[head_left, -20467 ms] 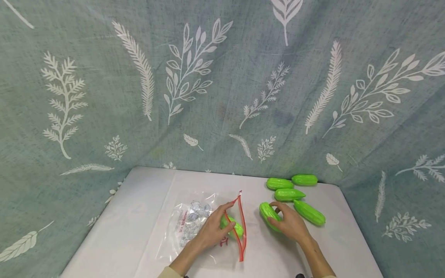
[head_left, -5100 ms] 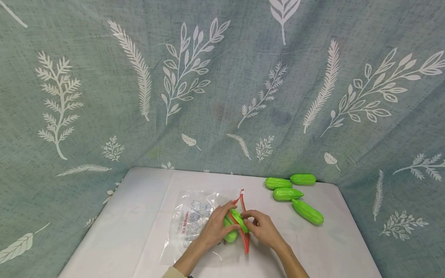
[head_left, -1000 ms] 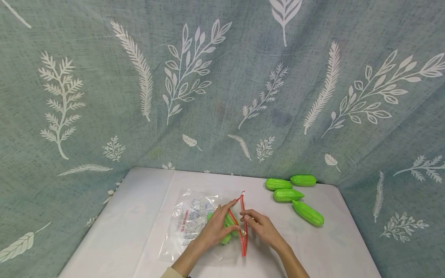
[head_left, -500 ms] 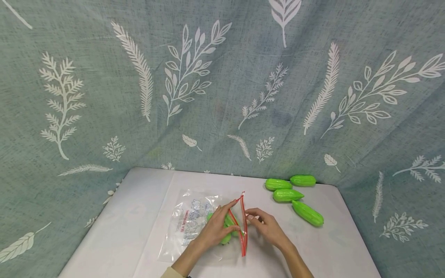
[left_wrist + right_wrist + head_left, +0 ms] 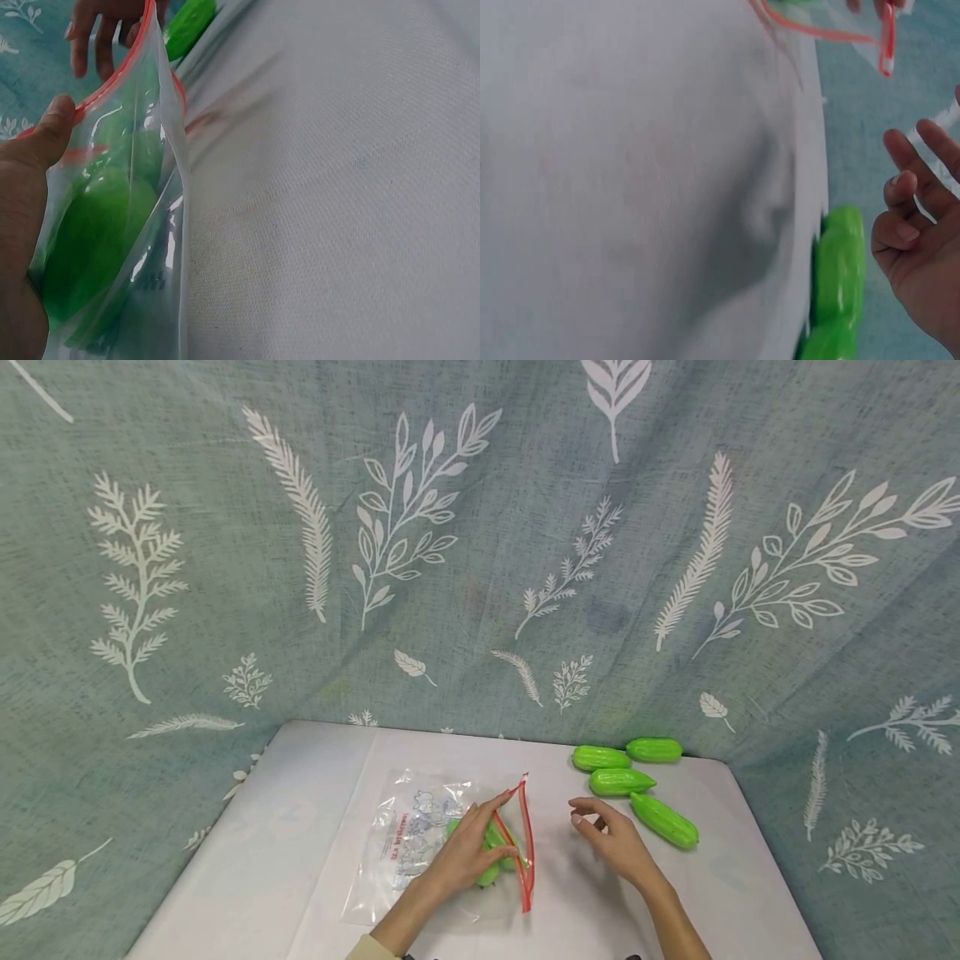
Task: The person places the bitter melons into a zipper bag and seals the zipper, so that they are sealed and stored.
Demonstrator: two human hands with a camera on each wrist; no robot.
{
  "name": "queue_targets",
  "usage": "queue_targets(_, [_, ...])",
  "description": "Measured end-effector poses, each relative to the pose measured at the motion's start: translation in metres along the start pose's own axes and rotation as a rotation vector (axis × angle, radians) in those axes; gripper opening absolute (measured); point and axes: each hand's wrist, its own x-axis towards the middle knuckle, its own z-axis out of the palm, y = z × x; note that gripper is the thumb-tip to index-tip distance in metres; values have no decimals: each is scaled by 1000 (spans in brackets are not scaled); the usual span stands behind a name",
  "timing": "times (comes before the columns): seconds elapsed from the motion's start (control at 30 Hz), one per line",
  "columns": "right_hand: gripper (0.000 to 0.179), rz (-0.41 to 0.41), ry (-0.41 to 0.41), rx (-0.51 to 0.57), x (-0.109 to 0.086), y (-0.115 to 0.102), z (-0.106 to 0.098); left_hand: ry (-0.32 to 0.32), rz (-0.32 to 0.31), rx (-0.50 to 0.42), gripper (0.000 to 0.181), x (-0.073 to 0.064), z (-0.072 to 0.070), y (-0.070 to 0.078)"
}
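Note:
A clear zip bag (image 5: pixel 377 868) with a red zip edge (image 5: pixel 528 835) lies on the table, its mouth toward the right. My left hand (image 5: pixel 459 853) holds the bag at its mouth; in the left wrist view, the thumb (image 5: pixel 56 124) lies over the red edge. Glossy green cucumbers (image 5: pixel 97 240) are inside, partly covered by that hand. To the right of the mouth, my right hand (image 5: pixel 617 842) hovers over the table with fingers loosely bent and nothing in them. The nearest loose cucumber (image 5: pixel 664 820) lies beyond it, just to the right.
Behind it, more green cucumbers (image 5: pixel 622 781) lie grouped at the table's back right, one pair (image 5: pixel 655 749) along the back edge. A white cloth covers the table (image 5: pixel 300 827). A leaf-patterned grey-green curtain (image 5: pixel 480 568) hangs around its back and sides.
The right hand has left the bag mouth and moved right, toward the loose cucumbers. The cucumber it pushed at the mouth about five seconds ago is now inside. The left hand has stayed put.

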Motion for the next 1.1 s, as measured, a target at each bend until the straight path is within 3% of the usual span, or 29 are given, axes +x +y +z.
queue_targets(0.27, [49,37,40,-11,-6,23,-27,-28,-36,-13,94,1,-2,0])
queue_targets(0.47, [57,59,75,-89,-11,35,-48,-46,-56,-22,95,0,-2,-1])
queue_targets(0.67, [61,33,125,-214,-14,42,-68,-39,-47,-11,95,0,-3,-1])
queue_targets(0.8, [53,-11,156,-310,-15,50,-79,-47,-62,-17,94,0,-3,-1])
queue_targets(0.97, [50,-54,184,-359,-14,63,-90,-54,-77,-32,94,-1,-3,0])
queue_targets(1.1, [53,-39,178,-379,-13,72,-95,-54,-77,-38,94,-1,-3,0])
